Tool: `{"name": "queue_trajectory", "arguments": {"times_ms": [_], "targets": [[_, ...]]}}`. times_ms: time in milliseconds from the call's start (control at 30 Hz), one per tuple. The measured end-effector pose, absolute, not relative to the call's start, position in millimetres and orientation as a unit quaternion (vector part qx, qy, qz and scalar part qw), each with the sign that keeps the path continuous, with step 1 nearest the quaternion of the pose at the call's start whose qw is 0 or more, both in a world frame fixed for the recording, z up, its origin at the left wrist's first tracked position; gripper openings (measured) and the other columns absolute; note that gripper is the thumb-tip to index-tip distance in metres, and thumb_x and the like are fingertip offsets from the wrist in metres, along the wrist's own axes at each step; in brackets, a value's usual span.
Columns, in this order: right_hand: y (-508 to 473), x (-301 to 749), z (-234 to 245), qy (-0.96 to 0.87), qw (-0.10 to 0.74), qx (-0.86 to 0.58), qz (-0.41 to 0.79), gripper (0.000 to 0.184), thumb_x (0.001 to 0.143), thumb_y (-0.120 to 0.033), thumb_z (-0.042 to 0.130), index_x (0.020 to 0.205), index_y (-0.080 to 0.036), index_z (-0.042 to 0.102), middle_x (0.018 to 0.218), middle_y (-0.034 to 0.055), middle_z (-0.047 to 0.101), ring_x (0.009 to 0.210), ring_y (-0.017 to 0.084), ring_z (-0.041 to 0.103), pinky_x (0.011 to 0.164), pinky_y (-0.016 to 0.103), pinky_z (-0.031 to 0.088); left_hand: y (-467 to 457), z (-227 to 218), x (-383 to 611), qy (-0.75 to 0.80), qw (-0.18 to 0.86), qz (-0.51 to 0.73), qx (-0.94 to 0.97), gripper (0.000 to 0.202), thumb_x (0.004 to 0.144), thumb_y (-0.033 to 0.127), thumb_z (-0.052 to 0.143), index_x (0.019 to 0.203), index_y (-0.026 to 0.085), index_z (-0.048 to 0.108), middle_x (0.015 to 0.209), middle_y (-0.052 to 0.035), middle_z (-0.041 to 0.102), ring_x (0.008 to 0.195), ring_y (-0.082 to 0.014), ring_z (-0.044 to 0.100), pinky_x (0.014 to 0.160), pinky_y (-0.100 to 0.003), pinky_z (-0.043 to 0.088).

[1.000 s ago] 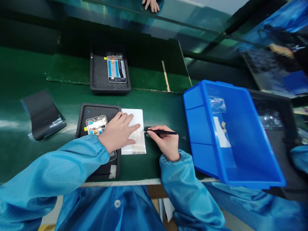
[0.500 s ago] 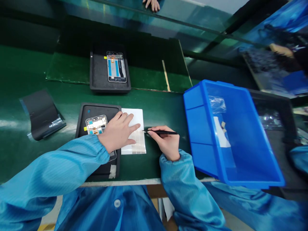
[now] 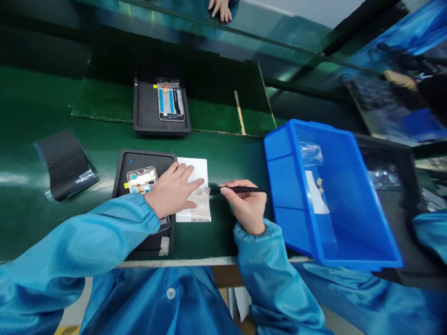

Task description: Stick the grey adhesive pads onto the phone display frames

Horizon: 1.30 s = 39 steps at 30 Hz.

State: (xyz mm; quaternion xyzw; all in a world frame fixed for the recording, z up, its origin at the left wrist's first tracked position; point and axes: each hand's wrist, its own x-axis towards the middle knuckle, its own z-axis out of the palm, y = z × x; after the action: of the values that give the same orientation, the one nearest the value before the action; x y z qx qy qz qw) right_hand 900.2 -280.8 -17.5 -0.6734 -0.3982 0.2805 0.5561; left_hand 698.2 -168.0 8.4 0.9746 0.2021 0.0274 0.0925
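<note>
My left hand (image 3: 172, 190) lies flat with spread fingers across a white sheet (image 3: 195, 165) that carries pale, shiny strips. Its wrist passes over a phone body with exposed circuit board (image 3: 143, 177), hiding much of it. That phone rests in a black tray (image 3: 120, 174) directly left of the sheet. My right hand (image 3: 249, 204) pinches black tweezers (image 3: 244, 189), held level and pointing left. At their tip, by the sheet's right edge, a small pale strip (image 3: 207, 190) lifts up; the rest of the strips stay on the sheet.
Behind, another black tray (image 3: 146, 125) holds a second opened phone (image 3: 171, 100). A curled black film sheet (image 3: 66, 163) lies at left. A blue bin (image 3: 288, 186) with plastic and paper scraps stands at right. Across the bench, another person's hand (image 3: 220, 10) shows.
My right hand and the tweezers have moved a little to the right, and a strip now rises at the sheet's edge. My left hand stays on the sheet. The view has shifted slightly.
</note>
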Motion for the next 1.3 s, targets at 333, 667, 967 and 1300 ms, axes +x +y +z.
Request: {"name": "queue_trajectory", "arguments": {"times_ms": [333, 667, 967, 1300], "targets": [[-262, 842, 17, -0.424, 0.58, -0.604, 0.344, 0.022, 0.07, -0.033, 0.087, 0.08, -0.023, 0.07, 0.081, 0.0037, 0.076, 0.075, 0.022, 0.075, 0.072, 0.035, 0.064, -161, 49, 646, 0.353, 0.511, 0.125, 0.774, 0.022, 0.082, 0.038, 0.07, 0.093, 0.02, 0.075, 0.08, 0.0003, 0.067, 0.067, -0.0114, 0.056, 0.06, -0.024, 0.042], [-252, 799, 7, -0.402, 0.594, -0.561, 0.412, 0.022, 0.071, -0.029, 0.086, 0.084, -0.022, 0.07, 0.082, 0.0028, 0.076, 0.079, 0.02, 0.075, 0.076, 0.034, 0.064, -160, 43, 602, 0.399, 0.575, 0.146, 0.699, 0.017, 0.077, 0.029, 0.065, 0.082, 0.016, 0.075, 0.062, 0.0026, 0.059, 0.056, -0.008, 0.044, 0.051, -0.02, 0.034], [-250, 784, 3, -0.398, 0.583, -0.59, 0.392, 0.021, 0.069, -0.028, 0.088, 0.08, -0.02, 0.071, 0.077, 0.0022, 0.073, 0.07, 0.016, 0.072, 0.065, 0.027, 0.06, -158, 44, 590, 0.399, 0.539, 0.163, 0.724, 0.019, 0.081, 0.031, 0.065, 0.09, 0.018, 0.074, 0.066, 0.0029, 0.06, 0.056, -0.0084, 0.046, 0.053, -0.02, 0.036], [-233, 778, 7, -0.406, 0.527, -0.642, 0.381, 0.025, 0.07, -0.035, 0.085, 0.079, -0.017, 0.069, 0.072, 0.0016, 0.07, 0.056, 0.012, 0.064, 0.054, 0.025, 0.055, -187, 21, 564, 0.421, 0.035, 0.024, 0.906, 0.033, 0.093, 0.043, 0.054, 0.075, 0.017, 0.06, 0.075, -0.0065, 0.06, 0.073, -0.0245, 0.061, 0.065, -0.037, 0.045]]}}
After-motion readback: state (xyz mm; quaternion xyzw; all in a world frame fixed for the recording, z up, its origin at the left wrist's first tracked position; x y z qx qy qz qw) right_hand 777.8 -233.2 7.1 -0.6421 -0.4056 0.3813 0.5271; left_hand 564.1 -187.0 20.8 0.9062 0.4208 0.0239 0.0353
